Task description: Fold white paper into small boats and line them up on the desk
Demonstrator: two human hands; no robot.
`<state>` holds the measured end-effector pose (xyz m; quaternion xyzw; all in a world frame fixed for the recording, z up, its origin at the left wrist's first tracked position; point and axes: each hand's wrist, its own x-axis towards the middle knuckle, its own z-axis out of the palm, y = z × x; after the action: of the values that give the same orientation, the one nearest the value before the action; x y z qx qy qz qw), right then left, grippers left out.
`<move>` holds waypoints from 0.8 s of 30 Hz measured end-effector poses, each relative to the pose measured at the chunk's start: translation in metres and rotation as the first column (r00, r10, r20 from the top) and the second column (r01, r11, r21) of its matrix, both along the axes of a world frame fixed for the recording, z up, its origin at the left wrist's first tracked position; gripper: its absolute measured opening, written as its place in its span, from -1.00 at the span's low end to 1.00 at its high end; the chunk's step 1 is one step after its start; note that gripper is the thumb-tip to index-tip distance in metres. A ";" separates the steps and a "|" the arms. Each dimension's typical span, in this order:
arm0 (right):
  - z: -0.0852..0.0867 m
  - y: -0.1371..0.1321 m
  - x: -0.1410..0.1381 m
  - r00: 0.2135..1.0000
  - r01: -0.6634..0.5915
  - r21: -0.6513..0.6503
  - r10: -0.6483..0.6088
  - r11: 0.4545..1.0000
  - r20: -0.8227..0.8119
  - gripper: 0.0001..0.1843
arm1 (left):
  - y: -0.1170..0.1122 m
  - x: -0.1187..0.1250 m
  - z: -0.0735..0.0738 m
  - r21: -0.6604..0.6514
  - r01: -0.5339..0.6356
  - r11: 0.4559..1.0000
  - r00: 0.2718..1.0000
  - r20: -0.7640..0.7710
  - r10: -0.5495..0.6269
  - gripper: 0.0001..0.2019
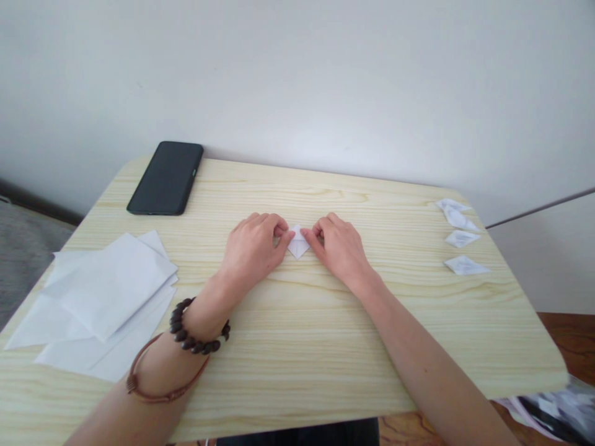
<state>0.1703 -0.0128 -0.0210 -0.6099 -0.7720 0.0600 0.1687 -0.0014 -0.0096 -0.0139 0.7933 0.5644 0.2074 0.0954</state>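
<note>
Nearest me, at the left of the pale wood-grained bench, lies a loose, overlapping heap of flat white paper sheets; these look untouched, so that share of the folding seems not yet done. A little farther off, in the middle, is the small white folded-paper diamond, one point towards the person. The left hand pinches it by its left side and the right hand by its right, thumbs on top. I'd judge it partway along: creased into shape, but flatter and plainer than the pointed white folded-paper pieces near the right edge. Those, at least three, lie released and look finished. Farthest, at the left, rests a black rectangular tablet-like device, apart from the paper.
</note>
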 end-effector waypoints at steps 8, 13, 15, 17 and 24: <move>-0.002 -0.001 -0.002 0.998 0.054 0.028 -0.055 0.998 0.024 -0.66 | 0.001 -0.001 0.002 -0.048 -0.014 0.999 1.000 -0.023 0.013 -0.86; -0.002 -0.002 -0.001 0.995 0.080 0.008 -0.079 0.997 -0.057 -0.73 | 0.000 -0.001 0.000 -0.056 -0.002 0.998 1.000 -0.028 0.000 -0.86; -0.003 -0.002 -0.001 0.992 0.074 -0.001 -0.074 0.997 -0.104 -0.76 | 0.000 -0.002 -0.003 -0.035 0.015 0.999 0.999 -0.033 -0.016 -0.83; -0.004 -0.002 -0.001 0.989 0.073 0.009 -0.071 0.997 -0.133 -0.79 | -0.001 -0.004 -0.007 0.034 0.032 0.999 0.999 -0.033 -0.031 -0.76; -0.013 -0.002 0.000 0.983 0.056 0.087 -0.040 0.995 -0.178 -0.78 | 0.003 -0.007 -0.012 0.075 0.075 0.994 0.996 0.041 -0.079 -0.74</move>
<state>0.1702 -0.0149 -0.0342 -0.6122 -0.7411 0.0741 0.2657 -0.0085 -0.0067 -0.0260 0.8127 0.5232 0.2415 0.0867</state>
